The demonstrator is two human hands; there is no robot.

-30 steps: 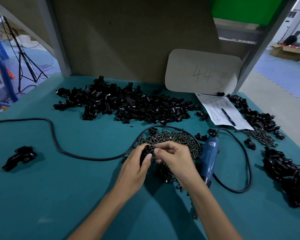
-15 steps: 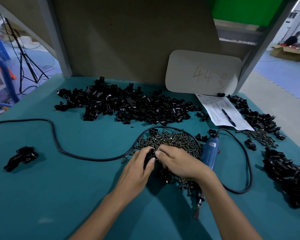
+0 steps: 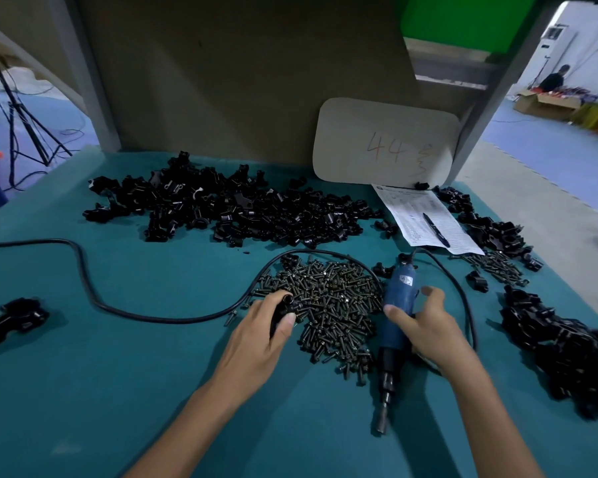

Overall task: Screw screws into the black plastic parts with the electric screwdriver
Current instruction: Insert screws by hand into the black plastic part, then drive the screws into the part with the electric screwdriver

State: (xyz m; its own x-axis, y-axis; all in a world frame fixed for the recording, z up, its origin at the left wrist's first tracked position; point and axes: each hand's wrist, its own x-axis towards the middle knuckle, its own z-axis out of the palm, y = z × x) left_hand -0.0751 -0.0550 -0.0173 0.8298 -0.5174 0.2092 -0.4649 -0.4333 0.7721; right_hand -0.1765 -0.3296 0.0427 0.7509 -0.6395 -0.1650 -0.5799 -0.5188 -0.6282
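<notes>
Left hand (image 3: 259,336) pinches a black plastic part (image 3: 284,307) ready; right hand (image 3: 427,327), three o'clock of the screw pile (image 3: 332,298), curls round the electric screwdriver (image 3: 399,298)

On the teal table (image 3: 145,401), a heap of screws (image 3: 328,298) is spread between the left hand's (image 3: 259,339) grip on a black part (image 3: 285,303) and the right hand's (image 3: 425,326) grip on the electric screwdriver (image 3: 399,305), with the black cord (image 3: 94,294) looped beyond the heap. A long pile of black plastic parts (image 3: 242,212) is laid beyond both grips. A printed sheet (image 3: 415,208) with a pen (image 3: 435,230) and another pile (image 3: 573,350) are seen right of the right grip, and a single black piece (image 3: 13,320) well left of the left grip.
</notes>
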